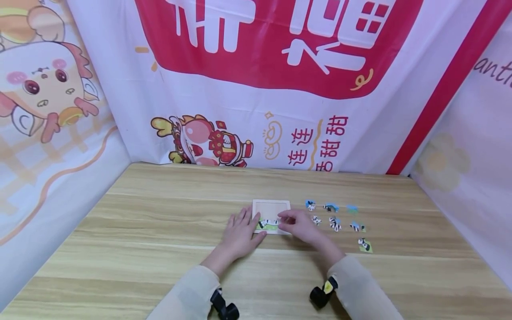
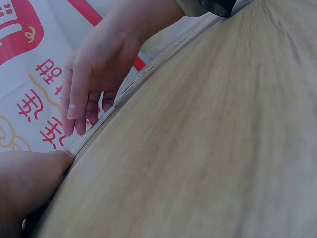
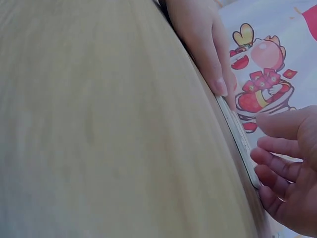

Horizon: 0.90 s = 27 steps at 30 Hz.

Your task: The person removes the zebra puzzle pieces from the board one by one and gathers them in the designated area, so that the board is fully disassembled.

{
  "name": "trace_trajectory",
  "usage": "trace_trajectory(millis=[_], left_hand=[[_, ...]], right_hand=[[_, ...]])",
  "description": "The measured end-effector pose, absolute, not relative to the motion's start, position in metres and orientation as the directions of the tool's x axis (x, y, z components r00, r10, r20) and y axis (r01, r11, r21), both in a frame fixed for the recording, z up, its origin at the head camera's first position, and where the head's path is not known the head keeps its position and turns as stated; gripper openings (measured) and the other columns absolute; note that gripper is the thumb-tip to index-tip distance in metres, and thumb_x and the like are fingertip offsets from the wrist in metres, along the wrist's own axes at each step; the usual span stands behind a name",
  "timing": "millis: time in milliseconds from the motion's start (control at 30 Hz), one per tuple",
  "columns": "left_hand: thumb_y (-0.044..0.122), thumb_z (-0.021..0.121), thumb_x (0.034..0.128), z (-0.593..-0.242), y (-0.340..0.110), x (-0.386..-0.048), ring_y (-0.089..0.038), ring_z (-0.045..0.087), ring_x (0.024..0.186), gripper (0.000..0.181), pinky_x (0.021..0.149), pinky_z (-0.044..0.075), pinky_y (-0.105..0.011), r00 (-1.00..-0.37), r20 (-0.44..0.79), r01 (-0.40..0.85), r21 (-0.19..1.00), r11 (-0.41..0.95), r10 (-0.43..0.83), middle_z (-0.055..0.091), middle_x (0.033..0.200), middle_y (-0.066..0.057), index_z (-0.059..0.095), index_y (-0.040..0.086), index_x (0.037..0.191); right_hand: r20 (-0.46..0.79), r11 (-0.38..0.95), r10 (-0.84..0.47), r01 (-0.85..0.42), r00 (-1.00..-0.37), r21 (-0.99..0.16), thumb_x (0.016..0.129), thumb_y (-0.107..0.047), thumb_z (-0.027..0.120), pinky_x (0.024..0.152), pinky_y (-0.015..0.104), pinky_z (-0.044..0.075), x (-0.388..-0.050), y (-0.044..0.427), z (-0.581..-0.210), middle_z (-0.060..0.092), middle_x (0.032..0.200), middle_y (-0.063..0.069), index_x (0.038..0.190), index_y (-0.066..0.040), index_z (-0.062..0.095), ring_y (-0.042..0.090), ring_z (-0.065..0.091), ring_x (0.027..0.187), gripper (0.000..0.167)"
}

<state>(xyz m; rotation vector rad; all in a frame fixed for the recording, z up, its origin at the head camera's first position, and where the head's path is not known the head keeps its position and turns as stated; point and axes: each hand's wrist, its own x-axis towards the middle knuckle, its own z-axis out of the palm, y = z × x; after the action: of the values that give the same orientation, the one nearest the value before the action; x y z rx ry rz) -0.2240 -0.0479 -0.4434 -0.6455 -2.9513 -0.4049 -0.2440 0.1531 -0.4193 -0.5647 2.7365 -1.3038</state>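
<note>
A shallow puzzle tray (image 1: 271, 202) with a pale rim lies on the table. Along its near side, fitted jigsaw pieces (image 1: 268, 223) show black-and-white stripes on green. My left hand (image 1: 239, 233) rests on the tray's left edge, fingers extended and thumb at the near corner. Over the right edge hovers my right hand (image 1: 302, 224), its fingers loosely bent. In the right wrist view, that hand's thumb and fingers (image 3: 277, 161) stand apart with nothing visible between them. The left wrist view shows the right hand (image 2: 101, 74) with fingers pointing down at the thin tray.
To the right of the tray lie several loose jigsaw pieces, among them a striped one (image 1: 335, 223), a blue-green one (image 1: 352, 208) and a nearer green one (image 1: 365, 245). The wooden table (image 1: 160, 213) ends at a printed cloth (image 1: 224, 93) behind, with cloth on both sides.
</note>
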Motion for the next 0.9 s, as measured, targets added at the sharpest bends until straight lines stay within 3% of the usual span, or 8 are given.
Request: trace_trajectory(millis=[400, 900], left_hand=[[0.053, 0.033, 0.0863, -0.446, -0.047, -0.224, -0.031, 0.010, 0.127, 0.062, 0.098, 0.005, -0.051, -0.915, 0.144, 0.403, 0.237, 0.884, 0.378, 0.017, 0.139, -0.015, 0.032, 0.013, 0.134], [0.055, 0.031, 0.0863, -0.447, -0.044, -0.225, -0.030, 0.010, 0.127, 0.063, 0.098, 0.004, -0.051, -0.921, 0.143, 0.388, 0.225, 0.894, 0.364, 0.017, 0.139, -0.015, 0.031, 0.013, 0.134]], right_hand=[[0.134, 0.666, -0.351, -0.348, -0.927, -0.660, 0.070, -0.018, 0.070, 0.068, 0.029, 0.042, -0.243, 0.144, -0.427, 0.053, 0.088, 0.000, 0.104, -0.007, 0.062, 0.014, 0.049, 0.077, 0.036], [0.098, 0.699, -0.316, -0.301, -0.944, -0.649, 0.070, -0.019, 0.070, 0.072, 0.033, 0.041, -0.240, 0.140, -0.423, 0.051, 0.091, 0.000, 0.101, -0.012, 0.063, 0.017, 0.048, 0.082, 0.032]])
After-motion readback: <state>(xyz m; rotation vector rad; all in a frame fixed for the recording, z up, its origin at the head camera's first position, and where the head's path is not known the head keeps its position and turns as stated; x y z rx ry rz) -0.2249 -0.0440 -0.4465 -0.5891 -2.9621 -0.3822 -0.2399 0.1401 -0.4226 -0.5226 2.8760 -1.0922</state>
